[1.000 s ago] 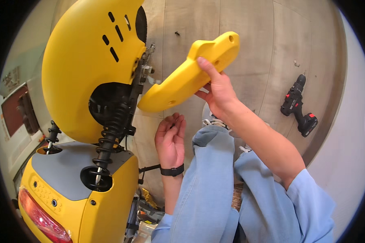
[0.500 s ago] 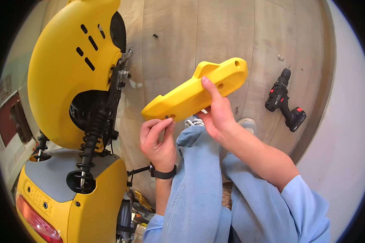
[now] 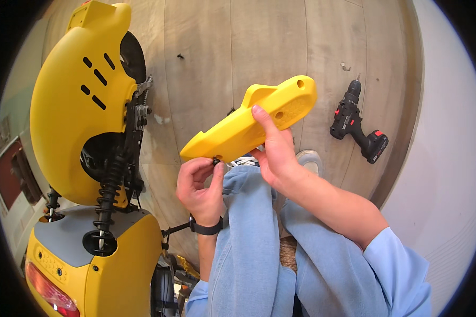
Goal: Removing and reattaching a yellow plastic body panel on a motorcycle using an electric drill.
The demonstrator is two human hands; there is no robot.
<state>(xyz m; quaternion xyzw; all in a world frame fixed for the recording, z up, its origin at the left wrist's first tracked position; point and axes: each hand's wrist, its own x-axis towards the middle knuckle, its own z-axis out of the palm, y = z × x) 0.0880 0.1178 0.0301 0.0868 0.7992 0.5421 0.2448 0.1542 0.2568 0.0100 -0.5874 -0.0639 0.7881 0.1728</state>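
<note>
A long yellow plastic cover point(image 3: 232, 129) with rounded ends and several holes is held slantwise above my knees. My right hand point(image 3: 276, 153) is closed on its near edge, with the thumb on top and the other fingers mostly hidden beneath. At the cover's lower left end, my left hand point(image 3: 200, 187) pinches a small black screw point(image 3: 216, 161) between thumb and fingers. The screw is right beside a hole there; whether its tip is inside I cannot tell.
At left stands a yellow scooter with a large fender point(image 3: 63, 121), a black spring shock absorber point(image 3: 109, 193) and a red tail light point(image 3: 50, 288). A black cordless drill point(image 3: 357, 124) lies on the wooden floor at right. Another black screw point(image 3: 180, 56) lies farther off.
The view has shifted a little. The screw in my left hand has turned so its head shows, at the edge of the hole. My right hand keeps its hold on the cover.
</note>
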